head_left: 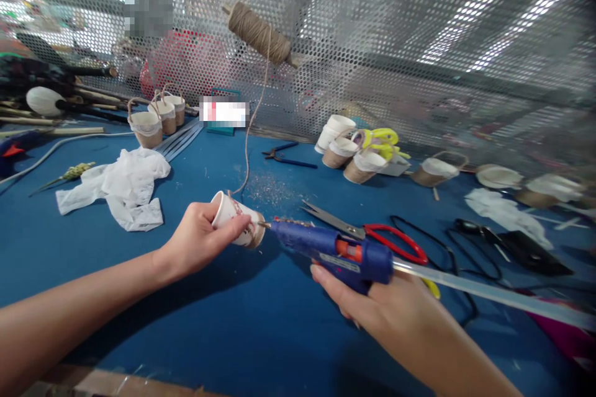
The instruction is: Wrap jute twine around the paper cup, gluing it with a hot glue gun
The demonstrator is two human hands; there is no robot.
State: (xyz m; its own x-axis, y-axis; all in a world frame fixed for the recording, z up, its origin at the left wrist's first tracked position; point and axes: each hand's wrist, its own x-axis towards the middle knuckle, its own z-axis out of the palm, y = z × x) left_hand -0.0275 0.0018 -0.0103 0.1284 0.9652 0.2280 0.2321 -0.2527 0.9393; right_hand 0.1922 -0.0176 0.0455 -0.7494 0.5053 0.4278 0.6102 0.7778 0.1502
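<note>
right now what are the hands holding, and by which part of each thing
The left hand holds the white cup by its side; the right hand, the blue glue gun by its handle.

The person's bare left forearm (pixel 84 307) reaches in from eight o'clock to the left hand (pixel 200 242), which is curled in a grip, thumb (pixel 231 229) extended toward two. The right forearm (pixel 447 347) rises from five o'clock; the right hand (pixel 386 304) is clenched, its foremost finger (pixel 335 285) aimed toward ten (the other fingers are mostly hidden).
</note>
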